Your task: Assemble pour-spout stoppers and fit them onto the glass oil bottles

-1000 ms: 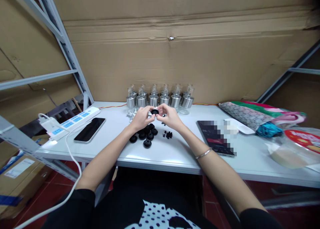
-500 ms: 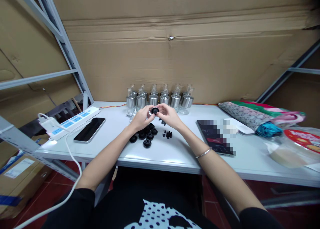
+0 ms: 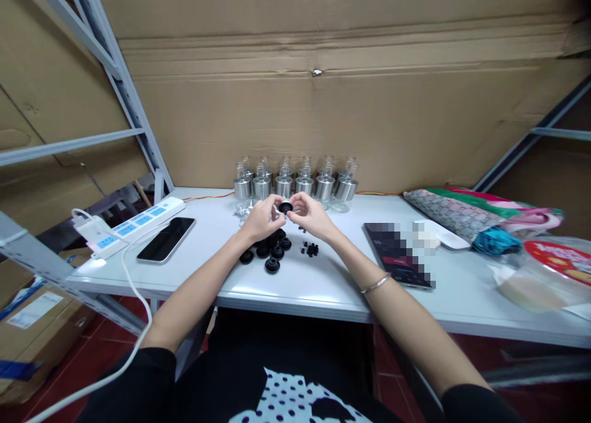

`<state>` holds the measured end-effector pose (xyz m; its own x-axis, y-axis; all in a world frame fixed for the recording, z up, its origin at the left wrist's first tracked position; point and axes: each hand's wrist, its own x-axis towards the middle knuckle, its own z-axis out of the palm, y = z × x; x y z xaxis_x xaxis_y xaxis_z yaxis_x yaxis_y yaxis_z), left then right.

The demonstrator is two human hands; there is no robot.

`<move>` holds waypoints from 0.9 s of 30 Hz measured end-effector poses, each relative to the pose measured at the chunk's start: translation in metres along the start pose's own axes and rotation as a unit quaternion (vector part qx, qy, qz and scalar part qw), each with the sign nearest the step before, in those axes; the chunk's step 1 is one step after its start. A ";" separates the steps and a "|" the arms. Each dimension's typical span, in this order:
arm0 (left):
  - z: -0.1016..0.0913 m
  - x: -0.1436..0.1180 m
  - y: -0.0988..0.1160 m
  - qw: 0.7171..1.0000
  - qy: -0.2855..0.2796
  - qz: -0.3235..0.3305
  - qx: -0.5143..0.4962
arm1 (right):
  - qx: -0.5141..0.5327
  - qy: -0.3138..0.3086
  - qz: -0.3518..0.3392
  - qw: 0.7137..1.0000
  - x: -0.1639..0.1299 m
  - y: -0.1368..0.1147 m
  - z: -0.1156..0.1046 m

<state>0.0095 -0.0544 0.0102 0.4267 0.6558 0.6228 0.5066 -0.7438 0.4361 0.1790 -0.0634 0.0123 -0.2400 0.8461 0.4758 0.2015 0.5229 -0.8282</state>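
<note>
Between the fingertips of my left hand [image 3: 263, 218] and my right hand [image 3: 310, 213] is a round black cap [image 3: 285, 207] with a silvery rim edge, held above the table. Both hands are closed on it from opposite sides. Just below them lies a pile of similar black caps [image 3: 272, 265], partly covered by my left hand. To the right of the pile sit several tiny black plugs [image 3: 312, 249]. Behind my hands stand rows of glass bottles [image 3: 324, 183] with silver bands; my fingers hide part of the front row.
On the left are a white power strip [image 3: 138, 223] with a cable and a phone [image 3: 167, 239]. To the right lie a dark tablet-like device [image 3: 392, 250], a white flat object [image 3: 455, 241], a patterned cloth bag [image 3: 443, 210] and a clear tub with a red lid [image 3: 561, 260]. Cardboard [image 3: 360, 115] walls the back.
The black cap has tilted slightly between my fingers, and its dark ringed side shows more. My hands stay in nearly the same place; the things on the table have not moved.
</note>
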 end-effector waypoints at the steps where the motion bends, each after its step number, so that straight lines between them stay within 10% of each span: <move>1: 0.000 0.000 0.001 1.000 0.001 -0.002 0.001 | -0.017 0.002 -0.004 1.000 0.000 0.000 0.000; 27: -0.002 -0.003 -0.001 0.996 -0.062 -0.046 -0.032 | -0.032 -0.040 0.029 0.998 -0.002 -0.003 -0.003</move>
<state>0.0070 -0.0557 0.0093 0.4726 0.7296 0.4943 0.5015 -0.6839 0.5299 0.1817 -0.0660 0.0146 -0.3013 0.8659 0.3994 0.2773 0.4803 -0.8321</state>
